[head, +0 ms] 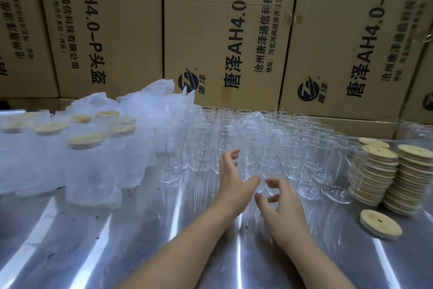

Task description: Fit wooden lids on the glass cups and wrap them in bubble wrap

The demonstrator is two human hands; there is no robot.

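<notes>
Glass cups (269,143): dozens, unlidded, packed close at mid-table.
Left hand (230,171), right hand (284,206): both spread at the nearest cup, fingers loosely curved, plainly gripping nothing (contact unclear).
Risk: a hasty grab could topple neighbouring cups.
Wrapped cups (90,178): about nine, left.
Lid stacks (412,183): two, perhaps three, right.
Loose lid (380,224): one.

dim, bluish indoor light lays long white glare streaks down the steel table (70,242) toward its near edge, the wrapped cups (89,171) along its left edge smear with motion blur, and the cardboard boxes (210,31) lean and bow toward the picture's corners.
</notes>
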